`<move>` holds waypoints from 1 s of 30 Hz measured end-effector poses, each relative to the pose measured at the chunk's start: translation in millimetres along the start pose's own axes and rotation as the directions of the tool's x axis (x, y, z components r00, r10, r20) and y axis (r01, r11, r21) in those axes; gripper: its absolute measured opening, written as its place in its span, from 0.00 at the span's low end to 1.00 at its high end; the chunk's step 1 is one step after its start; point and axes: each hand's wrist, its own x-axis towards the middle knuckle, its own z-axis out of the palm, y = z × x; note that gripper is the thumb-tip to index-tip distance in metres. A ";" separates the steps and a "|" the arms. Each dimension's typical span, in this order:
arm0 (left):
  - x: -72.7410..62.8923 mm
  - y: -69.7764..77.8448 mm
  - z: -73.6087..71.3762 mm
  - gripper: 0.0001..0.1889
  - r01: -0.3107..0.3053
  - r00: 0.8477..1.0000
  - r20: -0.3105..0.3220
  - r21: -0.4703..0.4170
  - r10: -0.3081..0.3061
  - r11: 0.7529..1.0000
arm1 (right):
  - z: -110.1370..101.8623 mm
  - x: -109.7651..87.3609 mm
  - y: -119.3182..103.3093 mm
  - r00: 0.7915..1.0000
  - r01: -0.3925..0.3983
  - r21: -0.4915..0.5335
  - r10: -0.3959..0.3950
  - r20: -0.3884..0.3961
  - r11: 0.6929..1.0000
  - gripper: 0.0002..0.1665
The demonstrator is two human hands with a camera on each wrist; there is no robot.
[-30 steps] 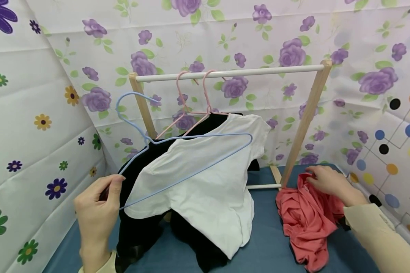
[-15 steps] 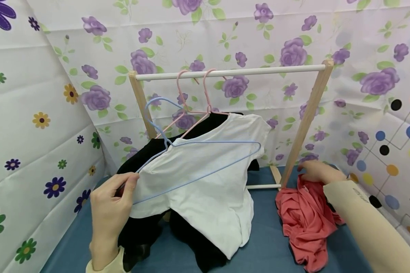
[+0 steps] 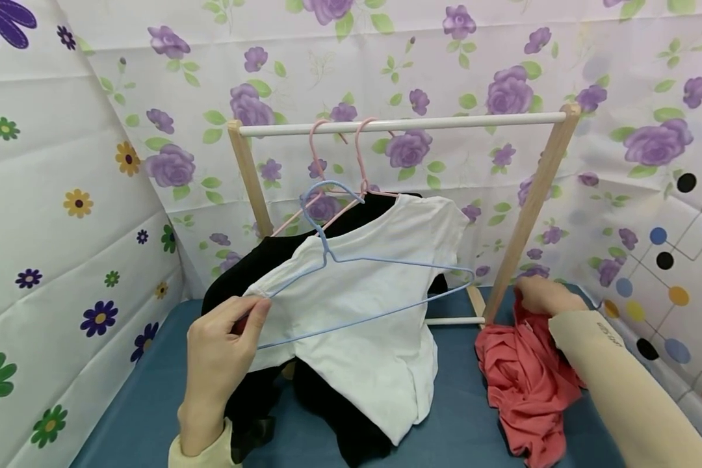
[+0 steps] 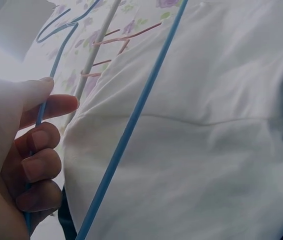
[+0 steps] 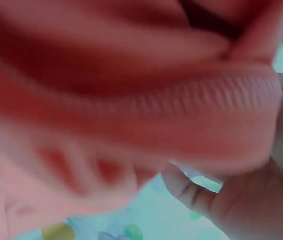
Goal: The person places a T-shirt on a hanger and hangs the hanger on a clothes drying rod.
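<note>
My left hand (image 3: 225,354) pinches one end of a blue wire hanger (image 3: 325,252), holding it in front of a white T-shirt (image 3: 368,305). In the left wrist view the thumb and fingers curl round the hanger wire (image 4: 127,131). At the right, my right hand (image 3: 546,297) grips the upper part of a crumpled red garment (image 3: 523,370) and draws that part up. A stitched hem of the red garment (image 5: 146,125) fills much of the right wrist view, with the hand (image 5: 251,200) at its edge. Some fingertips are hidden by cloth.
A rack with a white rail (image 3: 444,121) and wooden posts (image 3: 532,208) stands behind. Two pink hangers (image 3: 359,156) hang from it, carrying the white T-shirt and black clothing (image 3: 234,279). Floral sheets (image 3: 421,58) enclose the blue surface (image 3: 134,403).
My left hand has moved right, carrying the blue hanger across the white T-shirt. My right hand has shifted on the red garment and now pulls up its top edge.
</note>
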 end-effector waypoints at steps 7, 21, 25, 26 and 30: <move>0.0 0.6 6.7 0.02 -0.026 1.000 0.009 0.012 0.026 1.000 | -16.9 -7.8 2.0 0.990 0.052 -0.066 -0.060 -0.130 0.997 0.07; -2.0 3.6 17.0 0.01 -0.035 0.999 0.035 0.014 0.034 0.999 | -49.6 -44.6 -12.6 0.954 0.101 -0.009 -0.100 -0.283 0.995 0.13; -2.1 3.1 18.6 0.02 -0.034 0.999 0.037 0.018 0.034 0.999 | -57.9 -57.0 -21.3 0.947 0.061 0.025 -0.050 -0.317 0.998 0.12; -2.1 3.1 18.9 0.02 -0.034 0.999 0.037 0.017 0.034 0.999 | -59.7 -59.6 -23.8 0.946 0.045 0.037 -0.031 -0.322 0.998 0.13; -2.6 3.2 19.5 0.03 -0.031 0.999 0.034 0.015 0.030 0.999 | -66.9 -67.4 -32.6 0.934 0.014 0.049 0.004 -0.358 0.999 0.16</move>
